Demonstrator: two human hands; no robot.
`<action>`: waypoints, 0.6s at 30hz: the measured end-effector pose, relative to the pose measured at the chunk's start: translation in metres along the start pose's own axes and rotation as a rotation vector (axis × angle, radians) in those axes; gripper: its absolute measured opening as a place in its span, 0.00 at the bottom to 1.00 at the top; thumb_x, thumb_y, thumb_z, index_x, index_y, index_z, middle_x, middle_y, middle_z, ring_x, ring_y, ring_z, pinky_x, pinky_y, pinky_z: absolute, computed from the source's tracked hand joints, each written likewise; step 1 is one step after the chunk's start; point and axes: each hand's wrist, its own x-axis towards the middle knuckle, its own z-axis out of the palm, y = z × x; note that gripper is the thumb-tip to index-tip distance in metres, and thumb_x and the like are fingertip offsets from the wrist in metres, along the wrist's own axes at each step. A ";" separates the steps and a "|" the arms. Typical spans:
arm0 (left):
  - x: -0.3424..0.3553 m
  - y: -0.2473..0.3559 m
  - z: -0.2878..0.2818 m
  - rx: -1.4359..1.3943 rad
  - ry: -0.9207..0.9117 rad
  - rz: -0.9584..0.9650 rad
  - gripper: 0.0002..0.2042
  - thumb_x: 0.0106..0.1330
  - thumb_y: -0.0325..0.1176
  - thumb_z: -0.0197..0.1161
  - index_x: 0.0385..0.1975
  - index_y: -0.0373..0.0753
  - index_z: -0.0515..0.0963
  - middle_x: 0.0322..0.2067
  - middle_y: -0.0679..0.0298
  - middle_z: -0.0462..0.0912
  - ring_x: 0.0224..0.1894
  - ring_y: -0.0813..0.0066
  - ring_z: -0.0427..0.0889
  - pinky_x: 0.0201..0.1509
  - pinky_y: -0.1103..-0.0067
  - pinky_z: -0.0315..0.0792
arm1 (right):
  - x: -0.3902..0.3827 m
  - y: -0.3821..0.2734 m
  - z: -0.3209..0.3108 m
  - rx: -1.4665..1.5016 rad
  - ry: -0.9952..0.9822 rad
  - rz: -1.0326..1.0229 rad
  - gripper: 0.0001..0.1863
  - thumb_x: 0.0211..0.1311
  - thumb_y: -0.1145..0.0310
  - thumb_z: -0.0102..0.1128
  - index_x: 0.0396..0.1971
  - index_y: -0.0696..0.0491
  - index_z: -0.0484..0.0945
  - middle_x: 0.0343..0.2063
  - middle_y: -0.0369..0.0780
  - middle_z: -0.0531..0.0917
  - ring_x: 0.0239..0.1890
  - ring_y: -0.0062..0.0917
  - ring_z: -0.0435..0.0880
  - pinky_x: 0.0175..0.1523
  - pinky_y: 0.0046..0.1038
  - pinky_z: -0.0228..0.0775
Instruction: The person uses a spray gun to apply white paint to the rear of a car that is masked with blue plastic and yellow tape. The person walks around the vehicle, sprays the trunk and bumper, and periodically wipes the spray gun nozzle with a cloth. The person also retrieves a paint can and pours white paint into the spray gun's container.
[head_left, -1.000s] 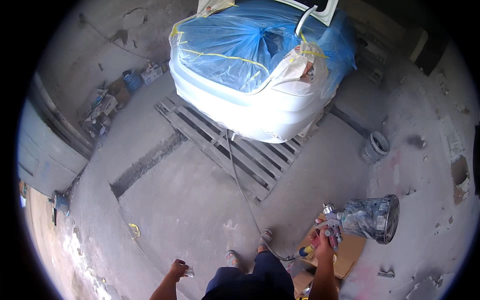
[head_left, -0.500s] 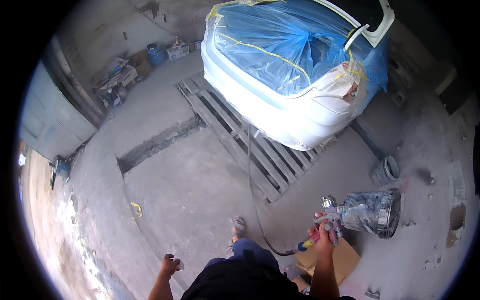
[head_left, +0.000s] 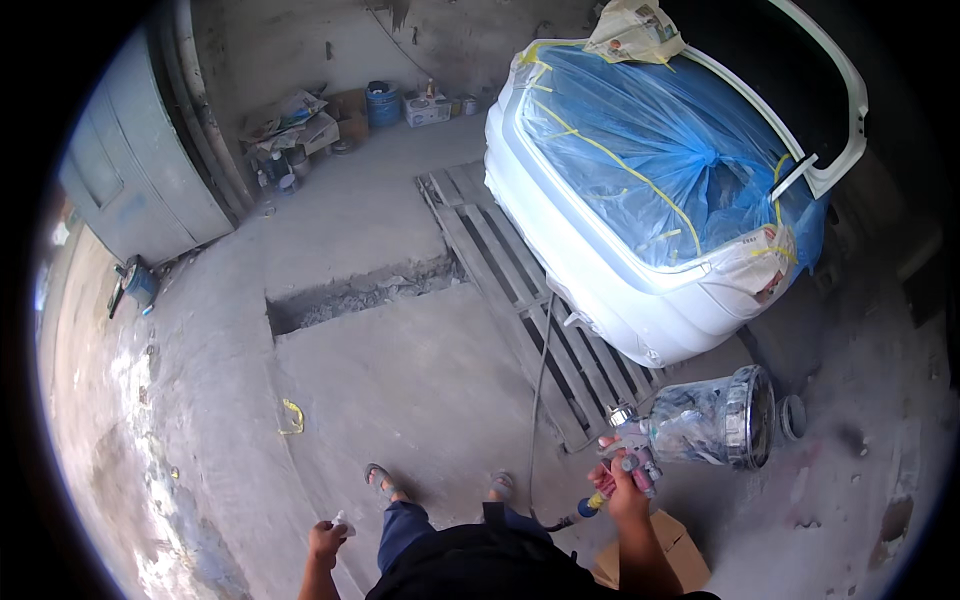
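My right hand (head_left: 627, 492) is wrapped round the handle of a paint spray gun (head_left: 632, 452). A large, paint-smeared cup (head_left: 700, 422) with a metal ring is fixed to the gun and tilts over to the right. From the handle's yellow and blue fitting, a dark air hose (head_left: 540, 400) runs up across the floor. Low on the left, my left hand (head_left: 325, 540) is closed on a small white item (head_left: 343, 522), too small to identify. Ahead to the right stands a white car's rear end (head_left: 590, 290), its opening masked with blue plastic sheeting (head_left: 640, 150) and yellow tape.
A wooden pallet (head_left: 545, 355) lies beside and partly under the car. Left of it is a rubble-filled trench (head_left: 370, 292) in the concrete. A cardboard box (head_left: 668, 552) sits by my right forearm. A grey bucket (head_left: 792, 417), yellow tape scrap (head_left: 292, 417) and grey metal door (head_left: 140, 160) also show.
The view has turned, so the car and pallet appear farther right and lower. Both my feet now show, set apart. Each hand keeps its hold.
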 end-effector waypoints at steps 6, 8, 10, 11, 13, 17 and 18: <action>0.059 0.087 -0.088 -0.206 -0.076 0.150 0.14 0.60 0.30 0.58 0.41 0.26 0.74 0.34 0.58 0.80 0.35 0.73 0.79 0.39 0.79 0.73 | 0.016 0.013 0.105 -0.011 -0.019 -0.099 0.23 0.66 0.61 0.51 0.56 0.56 0.63 0.48 0.38 0.76 0.24 0.22 0.78 0.27 0.23 0.69; 0.063 0.141 -0.107 -0.244 -0.097 0.227 0.14 0.64 0.34 0.58 0.46 0.33 0.73 0.37 0.61 0.80 0.38 0.73 0.80 0.42 0.77 0.76 | 0.019 0.012 0.137 -0.009 -0.040 -0.109 0.25 0.66 0.60 0.52 0.58 0.56 0.62 0.49 0.39 0.77 0.24 0.22 0.78 0.26 0.23 0.69; 0.060 0.200 -0.116 -0.283 -0.113 0.323 0.14 0.66 0.36 0.57 0.46 0.34 0.73 0.37 0.62 0.80 0.37 0.74 0.80 0.41 0.78 0.76 | 0.026 0.008 0.170 0.006 -0.038 -0.106 0.25 0.66 0.61 0.52 0.59 0.56 0.61 0.49 0.39 0.77 0.24 0.23 0.78 0.26 0.23 0.69; 0.058 0.230 -0.120 -0.308 -0.115 0.364 0.14 0.67 0.36 0.57 0.46 0.34 0.73 0.37 0.63 0.80 0.37 0.75 0.80 0.40 0.78 0.76 | 0.027 0.004 0.191 0.044 -0.046 -0.093 0.24 0.64 0.59 0.54 0.55 0.56 0.65 0.47 0.37 0.78 0.25 0.20 0.78 0.29 0.20 0.69; 0.051 0.292 -0.133 -0.336 -0.139 0.462 0.14 0.68 0.36 0.56 0.47 0.34 0.73 0.36 0.63 0.80 0.35 0.76 0.80 0.40 0.78 0.76 | 0.032 -0.003 0.231 0.038 -0.068 -0.126 0.24 0.64 0.59 0.54 0.55 0.56 0.65 0.46 0.38 0.78 0.25 0.21 0.78 0.28 0.21 0.69; 0.057 0.354 -0.142 -0.312 -0.136 0.683 0.13 0.68 0.36 0.56 0.47 0.34 0.74 0.33 0.64 0.81 0.31 0.79 0.79 0.38 0.79 0.76 | 0.054 0.012 0.278 0.043 -0.139 -0.194 0.27 0.65 0.58 0.52 0.58 0.57 0.63 0.48 0.41 0.77 0.23 0.25 0.77 0.26 0.25 0.70; 0.060 0.370 -0.142 -0.321 -0.147 0.727 0.13 0.68 0.36 0.56 0.46 0.34 0.74 0.32 0.64 0.80 0.30 0.81 0.78 0.38 0.80 0.76 | 0.062 0.012 0.292 0.055 -0.155 -0.192 0.27 0.65 0.58 0.52 0.58 0.57 0.63 0.48 0.42 0.77 0.23 0.25 0.77 0.26 0.25 0.70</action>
